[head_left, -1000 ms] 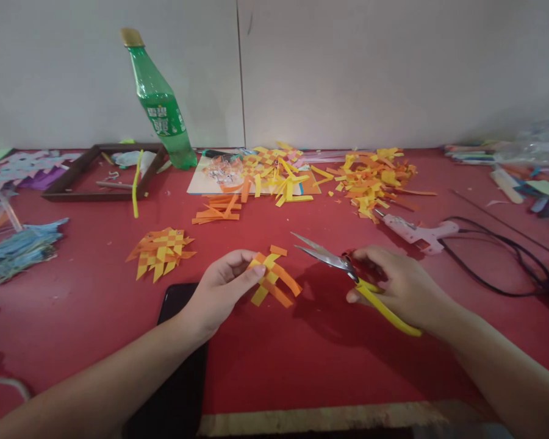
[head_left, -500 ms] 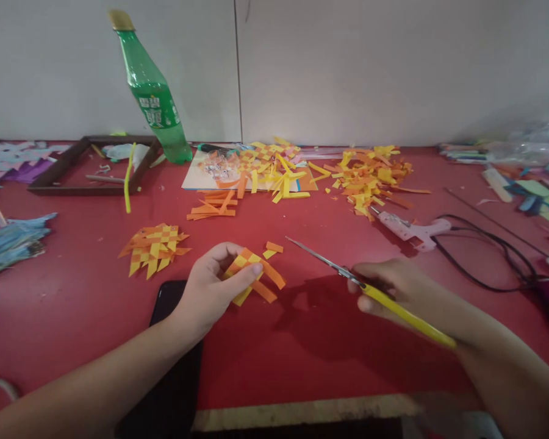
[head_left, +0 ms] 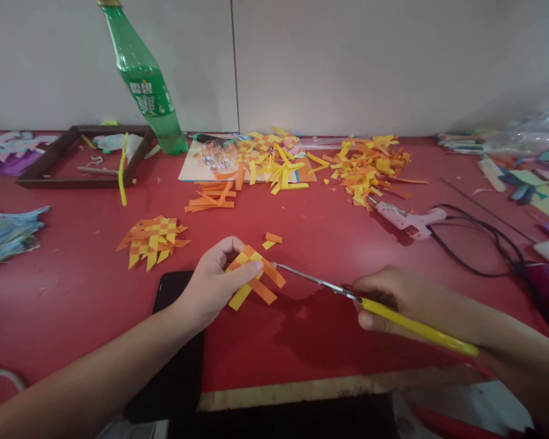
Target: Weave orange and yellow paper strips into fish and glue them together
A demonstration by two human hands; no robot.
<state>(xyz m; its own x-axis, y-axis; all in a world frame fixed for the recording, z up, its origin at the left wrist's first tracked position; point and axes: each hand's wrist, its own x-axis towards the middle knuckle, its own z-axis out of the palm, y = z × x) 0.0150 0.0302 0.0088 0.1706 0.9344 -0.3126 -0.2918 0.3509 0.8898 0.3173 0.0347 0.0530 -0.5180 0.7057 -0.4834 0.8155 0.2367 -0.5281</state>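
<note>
My left hand (head_left: 213,281) pinches a small woven square of orange and yellow paper strips (head_left: 252,274) just above the red table (head_left: 73,305). My right hand (head_left: 400,299) grips yellow-handled scissors (head_left: 370,302); their blades point left and the tips touch the right edge of the woven piece. Two small cut paper bits (head_left: 272,239) lie just behind it.
A finished woven piece (head_left: 152,239) lies to the left, and a black phone (head_left: 174,341) is under my left forearm. Loose orange strips (head_left: 213,199) and paper scrap piles (head_left: 370,164) sit further back, with a green bottle (head_left: 141,79), a wooden frame (head_left: 80,158), and a glue gun (head_left: 407,218) with black cable.
The scissors have swung left and closed in until their tips reach the woven piece. My left hand has drawn the piece slightly left and nearer. The view has tilted down.
</note>
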